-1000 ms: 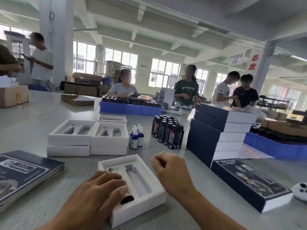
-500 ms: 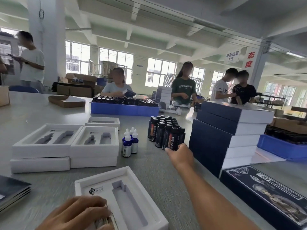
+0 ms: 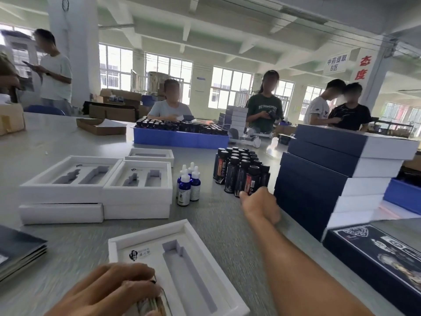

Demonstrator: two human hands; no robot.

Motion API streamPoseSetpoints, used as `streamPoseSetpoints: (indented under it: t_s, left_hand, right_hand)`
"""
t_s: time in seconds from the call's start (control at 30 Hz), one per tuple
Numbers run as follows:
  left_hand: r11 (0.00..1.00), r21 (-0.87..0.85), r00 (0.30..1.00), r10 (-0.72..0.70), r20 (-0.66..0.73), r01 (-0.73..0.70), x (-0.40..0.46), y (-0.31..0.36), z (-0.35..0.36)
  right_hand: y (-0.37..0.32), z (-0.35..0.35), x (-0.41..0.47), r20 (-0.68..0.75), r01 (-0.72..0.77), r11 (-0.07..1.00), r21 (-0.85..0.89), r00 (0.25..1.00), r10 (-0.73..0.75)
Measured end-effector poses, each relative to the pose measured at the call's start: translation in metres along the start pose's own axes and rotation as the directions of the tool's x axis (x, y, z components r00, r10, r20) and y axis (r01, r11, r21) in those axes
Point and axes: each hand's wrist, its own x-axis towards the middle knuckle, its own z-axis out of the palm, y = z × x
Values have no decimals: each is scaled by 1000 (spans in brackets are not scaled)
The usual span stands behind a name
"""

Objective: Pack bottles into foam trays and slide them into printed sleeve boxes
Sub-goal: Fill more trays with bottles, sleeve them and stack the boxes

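Fingers of the right hand (image 3: 259,205) touch the front dark bottle (image 3: 251,180); whether they grip, I cannot tell. Lift it straight, sparing neighbours. Nearer than those bottles, the left hand (image 3: 114,290) presses a bottle into the foam tray (image 3: 189,229).

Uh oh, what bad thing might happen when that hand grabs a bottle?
1. The dark bottles stand packed close together, and the right hand is reaching the front ones; pulling one out could tip its neighbours over.
2. The left hand covers the near side of the foam tray, so a bottle there might get pressed in crooked.
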Motion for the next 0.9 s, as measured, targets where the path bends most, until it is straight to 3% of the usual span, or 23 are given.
streamPoseSetpoints:
  t_s: [0.2, 0.3, 0.47, 0.57, 0.7, 0.77, 0.9]
  left_hand:
    - [985, -126, 991, -109, 74, 117, -2, 4, -1]
    - [977, -115, 984, -177, 26, 179, -5, 10, -7]
    - [950, -123, 949, -266, 168, 287, -13, 16, -11]
    - [944, -124, 942, -282, 182, 306, -16, 19, -14]
    - [950, -95, 943, -278, 184, 298, -19, 20, -14]
    - [949, -83, 939, -284, 193, 304, -19, 20, -14]
    - [946, -72, 934, -296, 199, 315, -20, 21, -15]
  right_hand:
    - [18, -41, -42, 171, 219, 950, 221, 951, -259]
    - [23, -75, -77, 178, 343, 885, 314, 894, -410]
    - [19, -126, -145, 170, 525, 770, 364, 775, -609]
    - [21, -135, -177, 201, 619, 731, 287, 707, -678]
    - [29, -129, -204, 262, 767, 642, 3, 619, -741]
    - [30, -125, -211, 256, 802, 597, -28, 583, -771]
    - [31, -120, -213, 202, 799, 600, -47, 596, -778]
